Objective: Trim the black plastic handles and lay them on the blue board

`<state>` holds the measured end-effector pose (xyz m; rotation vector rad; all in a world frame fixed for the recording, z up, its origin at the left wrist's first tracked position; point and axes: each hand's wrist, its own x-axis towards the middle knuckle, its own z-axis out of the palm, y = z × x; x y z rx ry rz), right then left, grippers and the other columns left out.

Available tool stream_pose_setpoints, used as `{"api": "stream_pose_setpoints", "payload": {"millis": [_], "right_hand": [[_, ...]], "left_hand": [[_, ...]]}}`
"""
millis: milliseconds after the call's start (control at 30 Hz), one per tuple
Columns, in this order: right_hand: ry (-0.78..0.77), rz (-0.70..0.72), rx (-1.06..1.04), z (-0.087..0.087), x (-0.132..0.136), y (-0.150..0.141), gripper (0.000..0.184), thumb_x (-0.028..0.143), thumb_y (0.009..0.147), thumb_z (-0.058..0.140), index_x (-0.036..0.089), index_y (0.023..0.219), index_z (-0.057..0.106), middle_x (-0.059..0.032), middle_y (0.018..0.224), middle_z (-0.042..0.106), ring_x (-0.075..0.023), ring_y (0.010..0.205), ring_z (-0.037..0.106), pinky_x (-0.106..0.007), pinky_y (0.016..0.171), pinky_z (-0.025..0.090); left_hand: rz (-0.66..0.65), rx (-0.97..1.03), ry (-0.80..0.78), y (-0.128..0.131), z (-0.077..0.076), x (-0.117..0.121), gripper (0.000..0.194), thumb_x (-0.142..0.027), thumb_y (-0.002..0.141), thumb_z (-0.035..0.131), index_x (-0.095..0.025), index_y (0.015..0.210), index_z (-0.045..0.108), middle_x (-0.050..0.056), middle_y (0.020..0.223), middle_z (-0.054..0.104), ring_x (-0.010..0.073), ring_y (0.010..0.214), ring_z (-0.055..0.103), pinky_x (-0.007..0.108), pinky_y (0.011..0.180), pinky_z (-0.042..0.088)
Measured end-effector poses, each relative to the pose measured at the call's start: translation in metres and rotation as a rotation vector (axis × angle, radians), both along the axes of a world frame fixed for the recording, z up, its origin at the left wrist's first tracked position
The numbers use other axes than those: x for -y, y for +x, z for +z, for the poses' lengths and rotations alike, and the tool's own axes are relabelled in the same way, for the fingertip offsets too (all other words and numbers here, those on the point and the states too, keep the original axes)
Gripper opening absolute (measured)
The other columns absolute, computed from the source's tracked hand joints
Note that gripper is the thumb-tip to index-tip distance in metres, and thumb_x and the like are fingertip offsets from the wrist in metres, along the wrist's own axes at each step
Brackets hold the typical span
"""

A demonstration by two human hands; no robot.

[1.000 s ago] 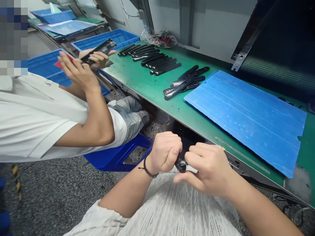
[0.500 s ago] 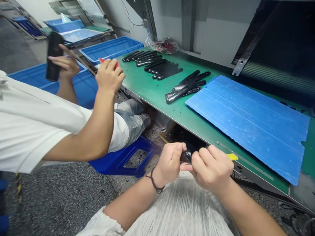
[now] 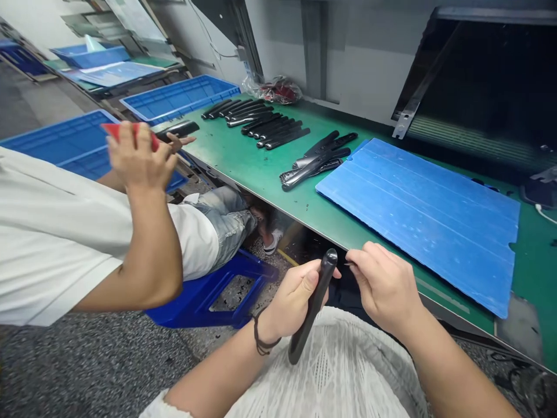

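Your left hand (image 3: pixel 292 297) is closed around a long black piece (image 3: pixel 314 307), which tilts above your lap with its glossy rounded end up. Your right hand (image 3: pixel 385 284) is just beside that end, apart from it, with its thumb and fingertips pinched together; something thin shows at the tips, too small to make out. In front of you, the green counter (image 3: pixel 243 157) carries a large blue sheet (image 3: pixel 424 215). Just to the left of the sheet lies a crossed pile of black pieces (image 3: pixel 314 162), and farther left are rows of similar pieces (image 3: pixel 265 125). Beside you on the left, a co-worker (image 3: pixel 96 232) in a white shirt holds a red item (image 3: pixel 133 134) near another black piece (image 3: pixel 180 129).
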<state>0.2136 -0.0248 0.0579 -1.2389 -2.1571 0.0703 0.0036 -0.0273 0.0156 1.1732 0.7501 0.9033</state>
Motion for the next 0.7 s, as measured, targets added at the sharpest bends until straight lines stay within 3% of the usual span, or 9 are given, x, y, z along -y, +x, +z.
{"api": "stream_pose_setpoints", "payload": {"millis": [100,167,333,500,700], "right_hand": [[-0.004,0.039,-0.043,0.009,-0.005,-0.003,0.042,0.058,0.102,0.053,0.019,0.089,0.062,-0.0002,0.073,0.054,-0.0136,0.064,0.046,-0.030,0.061,0.028],[-0.014,0.034,-0.038,0.014,-0.009,-0.006,0.052,0.068,0.098,0.052,0.020,0.078,0.056,0.0008,0.069,0.053,-0.0127,0.062,0.043,-0.029,0.059,0.024],[0.086,-0.007,0.065,0.016,-0.014,-0.010,0.058,0.068,0.101,0.046,0.021,0.068,0.048,0.0024,0.064,0.046,-0.0127,0.060,0.034,-0.030,0.058,0.017],[0.217,-0.058,0.103,0.008,-0.012,-0.010,0.060,0.069,0.104,0.041,0.021,0.069,0.051,0.0015,0.065,0.045,-0.0148,0.062,0.034,-0.031,0.060,0.019],[0.318,-0.130,0.165,-0.002,-0.007,-0.015,0.061,0.068,0.105,0.037,0.022,0.069,0.052,0.0003,0.065,0.043,-0.0170,0.064,0.030,-0.033,0.061,0.018]], "left_hand": [[0.006,-0.068,0.028,0.002,0.005,0.004,0.059,-0.062,0.106,0.041,-0.012,0.112,0.073,0.000,0.060,0.050,0.0123,0.052,0.041,0.026,0.052,0.034],[0.029,-0.103,0.070,0.003,0.008,0.005,0.061,-0.061,0.106,0.041,-0.011,0.115,0.075,0.000,0.059,0.051,0.0129,0.053,0.040,0.027,0.054,0.036],[0.091,-0.089,0.132,0.006,0.008,0.006,0.058,-0.055,0.108,0.041,-0.012,0.121,0.077,0.000,0.057,0.053,0.0137,0.052,0.040,0.031,0.067,0.046],[0.100,-0.068,0.117,0.012,0.007,0.006,0.058,-0.055,0.108,0.039,-0.012,0.121,0.076,-0.001,0.057,0.050,0.0125,0.051,0.035,0.031,0.066,0.045],[0.127,-0.044,0.078,0.017,0.007,0.006,0.052,-0.054,0.109,0.041,-0.015,0.093,0.071,-0.003,0.059,0.045,0.0096,0.052,0.031,0.027,0.062,0.039]]}}
